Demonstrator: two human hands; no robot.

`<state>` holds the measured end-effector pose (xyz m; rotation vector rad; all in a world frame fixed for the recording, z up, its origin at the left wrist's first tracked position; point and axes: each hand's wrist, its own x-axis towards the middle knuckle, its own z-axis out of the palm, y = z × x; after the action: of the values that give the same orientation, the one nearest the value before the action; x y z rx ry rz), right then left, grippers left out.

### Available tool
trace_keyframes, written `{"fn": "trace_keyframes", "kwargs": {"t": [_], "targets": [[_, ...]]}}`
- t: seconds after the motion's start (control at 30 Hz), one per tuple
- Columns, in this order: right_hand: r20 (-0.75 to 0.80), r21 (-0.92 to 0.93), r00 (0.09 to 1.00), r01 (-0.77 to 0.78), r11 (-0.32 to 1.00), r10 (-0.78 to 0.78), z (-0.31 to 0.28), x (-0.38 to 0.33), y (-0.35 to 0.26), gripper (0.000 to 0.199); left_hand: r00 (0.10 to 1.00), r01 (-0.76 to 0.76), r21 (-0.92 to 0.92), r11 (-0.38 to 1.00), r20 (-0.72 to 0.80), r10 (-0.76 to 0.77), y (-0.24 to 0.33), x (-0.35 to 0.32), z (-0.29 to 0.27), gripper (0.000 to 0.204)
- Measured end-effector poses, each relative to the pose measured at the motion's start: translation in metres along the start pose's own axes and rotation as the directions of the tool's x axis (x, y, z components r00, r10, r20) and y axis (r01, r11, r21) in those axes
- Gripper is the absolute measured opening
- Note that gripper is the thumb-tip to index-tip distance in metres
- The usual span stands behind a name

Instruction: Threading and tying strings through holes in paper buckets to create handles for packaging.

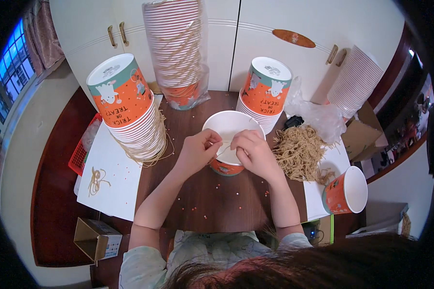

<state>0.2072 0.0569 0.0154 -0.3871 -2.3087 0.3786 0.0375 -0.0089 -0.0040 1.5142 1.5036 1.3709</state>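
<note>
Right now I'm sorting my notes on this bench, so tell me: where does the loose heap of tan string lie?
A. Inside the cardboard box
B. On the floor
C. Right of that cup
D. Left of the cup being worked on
C: the heap of tan string lies on the table right of the white-lined paper cup, beside the right hand.

At centre frame the paper cup (232, 139) has a smooth, matt white inside and a printed orange outside. The counter (212, 197) is dark wood with a slight sheen. At right lies a rough, fibrous heap of tan string (300, 151). Thin glossy plastic film wraps the tall cup stack (176, 50) at top centre.
</note>
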Motion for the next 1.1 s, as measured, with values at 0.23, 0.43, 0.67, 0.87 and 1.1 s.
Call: {"fn": "trace_keyframes", "kwargs": {"t": [0.23, 0.43, 0.67, 0.87, 1.1], "targets": [[0.023, 0.414, 0.988, -0.146, 0.898, 0.150, 0.005, 0.001, 0.004, 0.012, 0.992, -0.025, 0.023, 0.999, 0.125, 0.022, 0.001, -0.007, 0.003, 0.011], [-0.003, 0.511, 0.951, -0.265, 0.817, 0.310, 0.010, 0.001, 0.004, 0.011, 0.971, 0.082, -0.124, 0.989, 0.232, -0.052, 0.001, -0.005, 0.000, 0.012], [-0.117, 0.152, 0.991, -0.047, 0.987, 0.066, 0.001, 0.003, 0.000, 0.006, 0.951, 0.194, -0.220, 0.956, 0.279, -0.129, 0.004, -0.001, -0.007, 0.011], [0.031, -0.029, 0.998, -0.050, 0.998, 0.051, -0.002, 0.000, -0.007, 0.014, 0.949, 0.223, -0.322, 0.920, 0.286, -0.130, 0.006, 0.000, -0.013, 0.011], [0.124, 0.026, 0.978, -0.174, 0.984, 0.170, 0.008, -0.004, -0.001, 0.016, 0.935, 0.220, -0.337, 0.916, 0.340, -0.099, 0.001, 0.000, -0.011, 0.010]]}}
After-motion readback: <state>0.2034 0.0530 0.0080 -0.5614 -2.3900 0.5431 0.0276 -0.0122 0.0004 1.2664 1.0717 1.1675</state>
